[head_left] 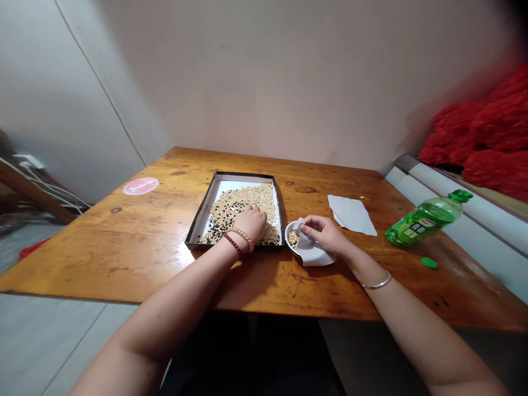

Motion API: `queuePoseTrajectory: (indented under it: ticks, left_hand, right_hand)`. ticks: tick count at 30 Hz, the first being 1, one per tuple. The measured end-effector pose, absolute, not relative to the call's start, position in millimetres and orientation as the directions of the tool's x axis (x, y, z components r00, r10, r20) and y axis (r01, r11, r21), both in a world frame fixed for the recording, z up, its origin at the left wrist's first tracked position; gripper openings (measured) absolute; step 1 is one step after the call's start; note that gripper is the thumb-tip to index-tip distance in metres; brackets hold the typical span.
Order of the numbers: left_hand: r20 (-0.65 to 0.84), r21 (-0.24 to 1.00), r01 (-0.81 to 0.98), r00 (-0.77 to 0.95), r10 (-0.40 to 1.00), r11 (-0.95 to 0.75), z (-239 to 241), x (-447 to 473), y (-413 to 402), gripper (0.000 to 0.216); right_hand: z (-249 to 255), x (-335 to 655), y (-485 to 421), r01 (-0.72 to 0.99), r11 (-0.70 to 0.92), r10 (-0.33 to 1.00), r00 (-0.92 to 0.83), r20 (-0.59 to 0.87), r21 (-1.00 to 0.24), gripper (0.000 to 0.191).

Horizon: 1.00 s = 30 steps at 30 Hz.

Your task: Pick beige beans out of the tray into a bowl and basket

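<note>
Small round pieces (247, 195) spread beneath and around left fingers (256, 210), inside tray (223, 186) | wooden counter (264, 289) below, pale wall (264, 82) beyond | left hand (249, 225) palm-down (grip hidden, cannot tell) | right fingers (315, 221) pinching paper (315, 254) over bowl (288, 230)

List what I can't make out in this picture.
Head view: fingertips of the left hand, hidden by the hand itself.
Head view: part of the bowl's contents, covered by paper.
Head view: small print on the bottle, too small.
Head view: rest of the red pile, cut by the right edge.
</note>
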<state>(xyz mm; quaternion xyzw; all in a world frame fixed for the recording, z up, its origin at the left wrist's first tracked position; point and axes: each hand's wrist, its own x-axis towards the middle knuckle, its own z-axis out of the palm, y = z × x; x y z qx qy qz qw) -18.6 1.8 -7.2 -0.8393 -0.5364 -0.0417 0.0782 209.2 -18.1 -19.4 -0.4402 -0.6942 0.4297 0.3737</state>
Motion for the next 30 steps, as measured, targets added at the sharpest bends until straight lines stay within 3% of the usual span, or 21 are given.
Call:
queuePoseTrajectory:
  ticks: [30]
  left_hand:
    - [0.119,-0.1,0.905,0.424,0.898,-0.414,-4.4,-16.7,0.2,0.031]
  right_hand:
    - [-21.6,210.9,-17.1,0.311,0.235,0.933,-0.339,0.123,-0.921,0.029]
